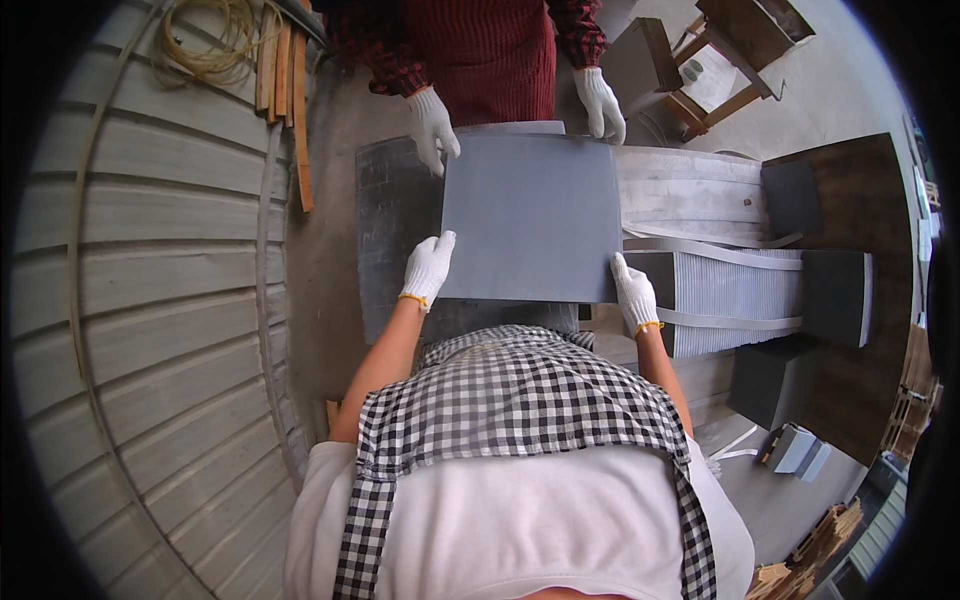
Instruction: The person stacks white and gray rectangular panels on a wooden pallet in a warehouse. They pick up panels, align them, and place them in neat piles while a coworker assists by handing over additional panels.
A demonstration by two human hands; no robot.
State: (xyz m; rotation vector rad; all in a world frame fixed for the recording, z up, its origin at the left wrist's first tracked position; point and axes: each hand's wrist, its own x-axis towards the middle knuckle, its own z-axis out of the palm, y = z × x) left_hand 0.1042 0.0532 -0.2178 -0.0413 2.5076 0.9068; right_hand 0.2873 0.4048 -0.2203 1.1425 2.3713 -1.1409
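A flat grey rectangular sheet (530, 215) lies in front of me, above a larger dark grey board (395, 215). My left hand (428, 267), in a white knit glove, grips the sheet's left edge near its front corner. On the opposite edge, my right hand (635, 292) in a matching glove holds the front right corner, fingers partly hidden by the sheet. Across from me, a co-worker's gloved hand (432, 130) hovers by the far left corner with fingers loosely bent. The co-worker's other gloved hand (600, 105) is at the far right corner.
To the right, a strapped stack of grey sheets (738, 290) lies on its side beside dark grey blocks (775, 380). A wooden stool (745, 60) stands at the far right. Ribbed wall panelling (170, 290) runs along the left, with wooden strips (300, 120) and coiled tubing (205, 45).
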